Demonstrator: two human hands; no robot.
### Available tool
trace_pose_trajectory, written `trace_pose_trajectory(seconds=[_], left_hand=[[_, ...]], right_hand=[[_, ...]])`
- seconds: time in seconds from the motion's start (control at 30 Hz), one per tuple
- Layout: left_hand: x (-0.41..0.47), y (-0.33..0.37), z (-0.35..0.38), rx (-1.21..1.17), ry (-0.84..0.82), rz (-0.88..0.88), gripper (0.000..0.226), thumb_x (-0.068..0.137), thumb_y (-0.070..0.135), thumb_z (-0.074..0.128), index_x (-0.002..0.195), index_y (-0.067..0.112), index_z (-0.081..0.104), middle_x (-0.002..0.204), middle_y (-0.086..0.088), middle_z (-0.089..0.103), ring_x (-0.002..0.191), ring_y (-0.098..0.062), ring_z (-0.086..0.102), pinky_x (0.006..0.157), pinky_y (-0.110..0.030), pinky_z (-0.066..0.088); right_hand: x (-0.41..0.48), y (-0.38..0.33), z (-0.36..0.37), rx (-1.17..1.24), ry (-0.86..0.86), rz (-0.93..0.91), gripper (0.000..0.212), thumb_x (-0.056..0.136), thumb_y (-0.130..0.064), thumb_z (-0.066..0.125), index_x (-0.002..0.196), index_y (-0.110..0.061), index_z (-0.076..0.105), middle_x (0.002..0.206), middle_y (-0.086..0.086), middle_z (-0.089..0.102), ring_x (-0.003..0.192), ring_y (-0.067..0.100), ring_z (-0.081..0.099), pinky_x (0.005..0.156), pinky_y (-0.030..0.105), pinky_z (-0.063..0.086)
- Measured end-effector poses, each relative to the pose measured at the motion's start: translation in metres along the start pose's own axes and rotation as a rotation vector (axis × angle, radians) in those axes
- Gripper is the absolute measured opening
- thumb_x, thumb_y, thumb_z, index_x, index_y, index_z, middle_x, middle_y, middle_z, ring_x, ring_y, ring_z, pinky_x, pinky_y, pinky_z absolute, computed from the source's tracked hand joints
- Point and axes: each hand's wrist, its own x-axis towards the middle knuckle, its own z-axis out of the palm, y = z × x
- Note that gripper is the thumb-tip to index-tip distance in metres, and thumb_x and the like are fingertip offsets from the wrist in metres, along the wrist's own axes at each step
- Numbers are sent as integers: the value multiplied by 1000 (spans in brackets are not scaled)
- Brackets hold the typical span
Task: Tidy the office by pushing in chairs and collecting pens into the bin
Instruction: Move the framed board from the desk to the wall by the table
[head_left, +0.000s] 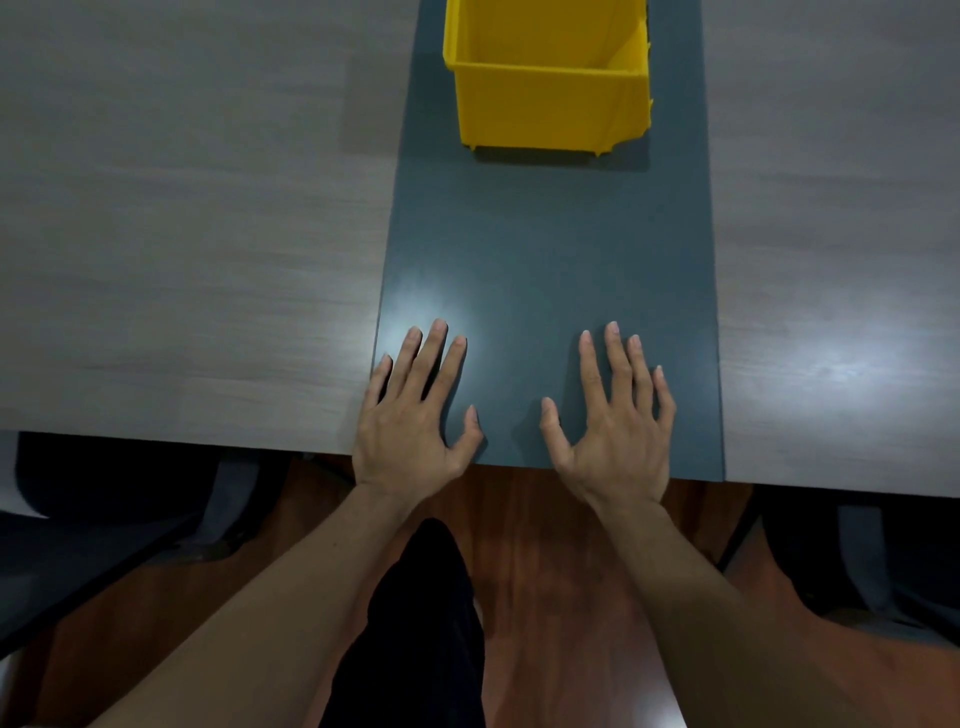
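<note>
Both hands lie flat and empty, fingers spread, gripping nothing; the left hand (410, 421) rests palm down at the near edge of the table (182, 260), its little finger along the seam where the pale wood-grain surface meets the dark grey centre strip (545, 260); the right hand (615, 431) rests palm down on the same strip, nearer its right side, thumb angled inward; the two thumbs point toward one another with a bare gap of strip between them; both wrists overhang the table edge, and the bare forearms run back toward the camera.

Yellow bin (548, 78): open-topped plastic, standing upright on the centre strip at the far end of the view, well apart from both hands and straight ahead of them; the part of its interior that shows holds nothing, though its far portion is cut off by the top of the frame; no pen can be made out on the visible table surface.

Below the table edge: reddish wood floor (561, 571); a dark-clothed leg (415, 623) between the forearms; a dark chair (104, 499) at lower left, partly beneath the table; a second dark chair (883, 551) at lower right, likewise partly beneath it; how far either is pushed in cannot be judged.
</note>
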Motion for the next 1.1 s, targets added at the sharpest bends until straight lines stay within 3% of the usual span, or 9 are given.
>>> trace_pose_trajectory(seconds=[0.37, 0.5, 0.57, 0.63, 0.7, 0.8, 0.93, 1.1], left_hand=[[9, -3, -21, -107, -194, 14, 83, 104, 56, 45, 172, 33, 2, 181, 8, -7, 167, -18, -8, 135, -50, 11], [20, -11, -42, -145, -361, 44, 88, 100, 58, 45, 171, 36, -2, 179, 12, -15, 167, -16, -13, 135, -46, 6], [30, -13, -60, -184, -463, 24, 86, 98, 58, 45, 172, 35, 6, 180, 12, -11, 167, -17, -9, 135, -45, 12], [38, -10, -82, -251, -539, -31, 79, 100, 56, 46, 170, 31, 21, 181, 8, 3, 167, -18, 3, 134, -43, 20], [38, -9, -104, -299, -555, -73, 73, 102, 52, 46, 168, 27, 31, 179, 3, 20, 165, -20, 19, 132, -42, 25], [14, -11, -142, -355, -533, -128, 71, 101, 52, 45, 165, 22, 39, 174, -1, 34, 159, -22, 33, 129, -44, 31], [-27, -15, -186, -428, -478, -177, 74, 95, 56, 43, 160, 20, 47, 167, -1, 44, 154, -21, 42, 127, -39, 35], [-70, -20, -224, -482, -346, -203, 59, 102, 40, 56, 157, 18, 52, 161, 1, 52, 149, -18, 48, 123, -29, 34]], right_hand=[[10, -3, -16, 48, -121, 23, 85, 104, -67, 41, 171, -33, 2, 180, -6, -6, 167, 19, -7, 132, 54, 13], [16, 0, -31, 154, -276, 8, 87, 104, -73, 39, 169, -41, -10, 178, -12, -20, 164, 16, -20, 134, 53, 0], [24, 4, -42, 180, -386, 11, 91, 100, -78, 39, 168, -44, -12, 176, -14, -24, 163, 15, -23, 133, 52, -4], [35, 3, -59, 224, -488, 55, 94, 97, -82, 41, 170, -40, -2, 179, -12, -16, 165, 17, -14, 133, 54, 4], [43, -3, -82, 292, -549, 135, 96, 96, -81, 45, 171, -31, 12, 180, -2, 7, 167, 24, 4, 130, 58, 17], [30, -12, -118, 294, -522, 105, 88, 99, -72, 50, 169, -24, 26, 173, 8, 33, 164, 29, 18, 127, 58, 27], [-3, -23, -158, 302, -500, 37, 75, 102, -63, 54, 163, -21, 40, 169, 6, 41, 163, 26, 21, 127, 56, 28], [-31, -36, -195, 321, -467, -15, 69, 104, -59, 54, 160, -21, 44, 167, 3, 44, 162, 24, 23, 127, 54, 30]])
